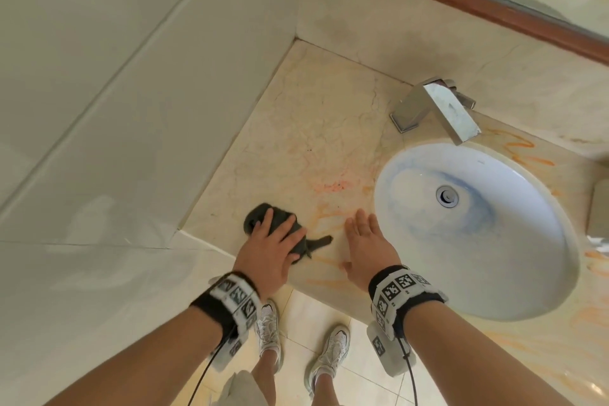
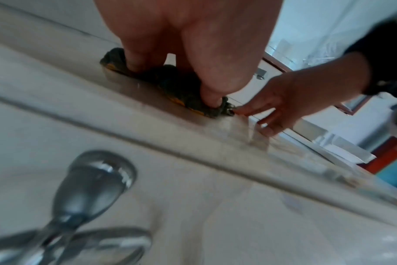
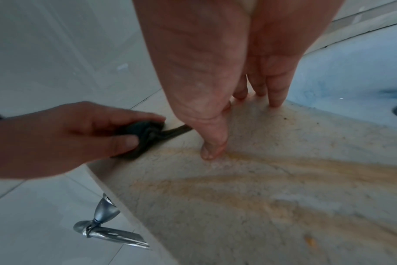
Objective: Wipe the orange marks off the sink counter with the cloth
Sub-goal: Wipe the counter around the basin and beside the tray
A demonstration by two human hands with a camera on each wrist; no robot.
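A dark grey cloth point(image 1: 256, 215) lies bunched near the front left of the beige marble counter point(image 1: 313, 115). My left hand point(image 1: 270, 247) presses down on the cloth, fingers over it and thumb curled against its side point(image 3: 125, 141). One corner of the cloth trails right point(image 1: 322, 240). My right hand point(image 1: 365, 244) rests flat on the counter between the cloth and the sink, fingers straight, holding nothing. Orange marks point(image 1: 329, 187) smear the counter just beyond both hands, and more orange marks point(image 3: 306, 166) run along the front edge. The cloth's underside shows orange point(image 2: 177, 103).
A white oval sink point(image 1: 527, 257) with blue streaks lies right of my hands, a chrome faucet point(image 1: 441, 109) behind it. More orange scribbles point(image 1: 524, 145) sit right of the faucet. A tiled wall point(image 1: 131, 92) bounds the counter's left. A metal handle point(image 3: 102, 220) hangs below the edge.
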